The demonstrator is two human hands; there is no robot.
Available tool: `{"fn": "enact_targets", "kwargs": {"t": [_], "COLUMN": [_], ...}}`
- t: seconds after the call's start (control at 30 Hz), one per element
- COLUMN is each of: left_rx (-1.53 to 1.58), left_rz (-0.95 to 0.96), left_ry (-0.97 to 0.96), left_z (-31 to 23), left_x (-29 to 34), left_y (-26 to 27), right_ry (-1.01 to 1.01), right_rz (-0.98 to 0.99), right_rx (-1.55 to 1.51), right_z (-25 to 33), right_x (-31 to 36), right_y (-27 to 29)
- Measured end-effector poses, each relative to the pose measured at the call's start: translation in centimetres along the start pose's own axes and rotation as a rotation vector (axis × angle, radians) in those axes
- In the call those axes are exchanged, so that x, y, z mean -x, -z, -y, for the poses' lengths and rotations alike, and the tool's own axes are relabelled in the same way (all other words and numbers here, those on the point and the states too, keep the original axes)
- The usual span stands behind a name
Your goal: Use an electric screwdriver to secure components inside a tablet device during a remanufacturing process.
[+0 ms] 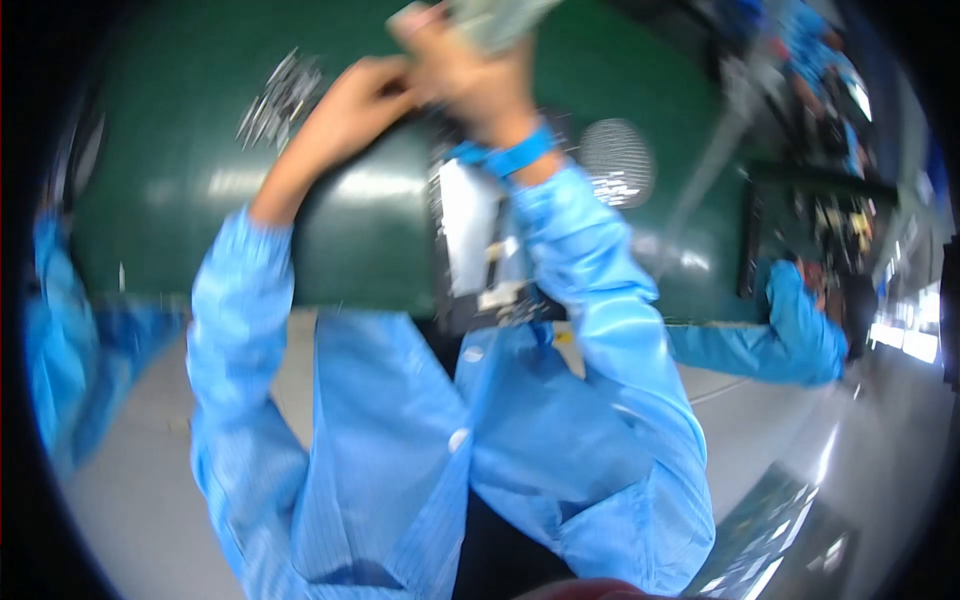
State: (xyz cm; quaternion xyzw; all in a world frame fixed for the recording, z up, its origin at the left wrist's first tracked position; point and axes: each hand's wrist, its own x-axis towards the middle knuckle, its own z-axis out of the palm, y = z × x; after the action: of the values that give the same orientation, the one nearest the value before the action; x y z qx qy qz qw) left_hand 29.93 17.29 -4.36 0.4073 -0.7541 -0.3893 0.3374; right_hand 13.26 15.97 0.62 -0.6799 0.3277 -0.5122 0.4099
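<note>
Both hands reach over the far part of a green work table, smeared by motion. My right hand, with a blue band at the wrist, is closed on a pale greenish, flat-sided object whose kind I cannot make out. Against it, my left hand has its fingers curled in a pinch; whatever they grip is hidden. Below the right hand lies a dark-framed assembly with a white panel and small parts, partly covered by my right sleeve.
A heap of thin silvery metal pieces lies left of my hands. Right of my right forearm is a round grey ribbed thing. Co-workers in blue sleeves sit on both sides, with a dark tray of parts at the right.
</note>
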Motion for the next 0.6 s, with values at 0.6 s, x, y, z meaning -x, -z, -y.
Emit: {"fn": "enact_targets", "kwargs": {"t": [0.6], "left_rx": [-0.561], "left_rz": [-0.331], "left_ry": [0.329], "left_z": [-13.0], "left_x": [11.1], "left_y": [-13.6], "right_ry": [0.084], "right_rz": [-0.186], "right_rx": [-0.305], "right_z": [4.6], "right_x": [2.1], "right_y": [8.5]}}
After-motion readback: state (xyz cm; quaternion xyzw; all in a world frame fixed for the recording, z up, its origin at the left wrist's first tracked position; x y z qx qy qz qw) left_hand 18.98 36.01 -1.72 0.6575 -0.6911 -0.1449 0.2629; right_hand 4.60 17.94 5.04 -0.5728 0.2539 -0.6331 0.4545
